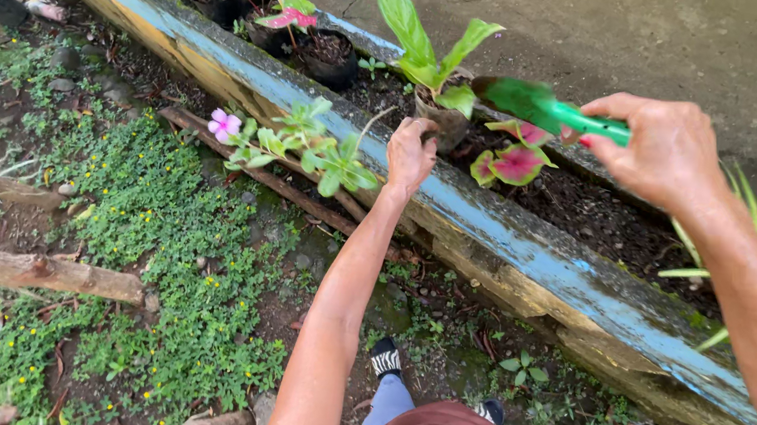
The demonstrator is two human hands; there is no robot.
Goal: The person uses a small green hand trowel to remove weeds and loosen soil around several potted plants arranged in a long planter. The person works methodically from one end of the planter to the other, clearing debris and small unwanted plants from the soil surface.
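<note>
The left hand [410, 155] gripped the rim of a small pot [441, 121] holding a green-leaved plant [424, 44], while the right hand [666, 154] held a green trowel [540, 106] just right of it

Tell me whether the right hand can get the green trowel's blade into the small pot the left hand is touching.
Probably yes: the right hand holds the green trowel just beside the small pot, which the left hand touches. Only the plant's green leaves partly crowd the opening.
</note>
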